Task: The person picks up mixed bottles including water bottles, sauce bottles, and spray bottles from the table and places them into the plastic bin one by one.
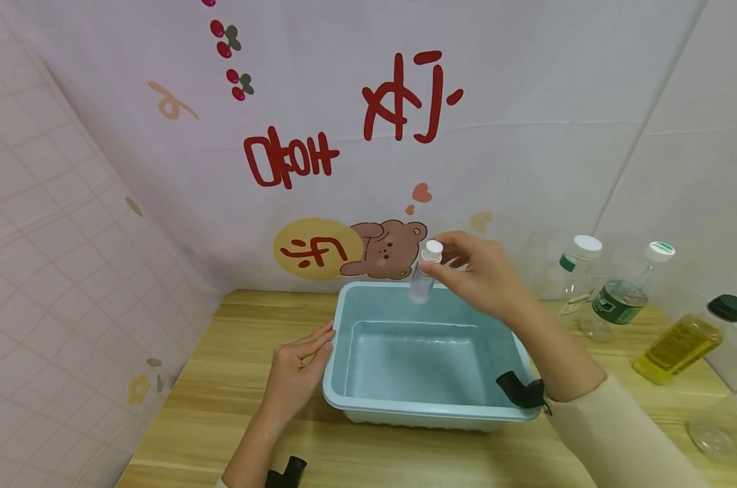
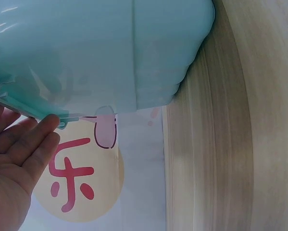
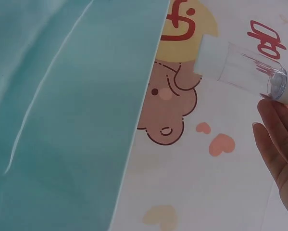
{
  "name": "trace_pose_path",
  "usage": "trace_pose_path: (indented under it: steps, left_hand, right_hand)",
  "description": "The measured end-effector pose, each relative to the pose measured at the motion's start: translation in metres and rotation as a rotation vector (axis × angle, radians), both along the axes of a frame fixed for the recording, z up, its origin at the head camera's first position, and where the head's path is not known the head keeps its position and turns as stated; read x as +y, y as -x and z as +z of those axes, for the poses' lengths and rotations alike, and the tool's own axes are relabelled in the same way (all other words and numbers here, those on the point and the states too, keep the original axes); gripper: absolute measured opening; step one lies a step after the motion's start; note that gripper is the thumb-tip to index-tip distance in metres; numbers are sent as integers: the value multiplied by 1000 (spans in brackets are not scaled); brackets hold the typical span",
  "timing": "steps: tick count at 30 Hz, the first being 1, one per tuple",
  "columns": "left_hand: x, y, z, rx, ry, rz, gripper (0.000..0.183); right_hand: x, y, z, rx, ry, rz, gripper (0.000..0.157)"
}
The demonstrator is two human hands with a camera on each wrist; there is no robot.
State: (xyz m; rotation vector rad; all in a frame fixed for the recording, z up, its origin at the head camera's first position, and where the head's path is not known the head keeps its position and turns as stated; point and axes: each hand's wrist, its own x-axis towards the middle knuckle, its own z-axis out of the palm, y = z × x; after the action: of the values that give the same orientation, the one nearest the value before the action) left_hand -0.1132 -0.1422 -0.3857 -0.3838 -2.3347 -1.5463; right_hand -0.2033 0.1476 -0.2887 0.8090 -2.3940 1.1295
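Observation:
A small clear bottle (image 1: pixel 421 286) with a white cap hangs over the far side of a light blue plastic basin (image 1: pixel 429 408). My right hand (image 1: pixel 481 278) pinches it near the cap with thumb and fingers. In the right wrist view, the bottle (image 3: pixel 249 70) shows a pale whitish base, and part of the right hand (image 3: pixel 281 149) is cut off by the frame edge. At the basin's left rim, my left hand (image 1: pixel 295 373) touches the outside. The left wrist view has the left hand (image 2: pixel 18 168) with fairly straight fingers against the rim.
On the wooden table (image 1: pixel 264 318), right of the basin, stand a clear bottle (image 1: pixel 572 278), a green-labelled bottle (image 1: pixel 620 301), a yellow oil bottle (image 1: pixel 679 348) and a partly seen clear container (image 1: pixel 719 427). A patterned cloth (image 1: pixel 496 176) rises behind.

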Motion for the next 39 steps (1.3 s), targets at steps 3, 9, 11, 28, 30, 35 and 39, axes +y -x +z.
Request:
trace_pose_path:
  steps: [3, 9, 11, 28, 30, 35, 39]
  left_hand:
    - [0, 0, 0, 3, -1, 1, 25]
    - [1, -1, 1, 21, -7, 5, 24]
    - [1, -1, 2, 28, -10, 4, 24]
    - [0, -1, 3, 35, 8, 1, 24]
    - [0, -1, 2, 35, 9, 1, 24]
    - [-1, -1, 2, 40, 6, -5, 24]
    - [-1, -2, 3, 43, 8, -6, 24]
  right_hand:
    - [-6, 2, -1, -27, -18, 12, 30]
    - [-19, 5, -5, -99, -69, 36, 29]
    - [-23, 6, -7, -103, -80, 51, 30]
    - [-52, 19, -25, -162, -214, 82, 25]
    - [-55, 21, -26, -188, -233, 82, 25]
    - [-59, 25, -30, -267, -271, 112, 26]
    - [-62, 27, -34, -332, -293, 143, 22]
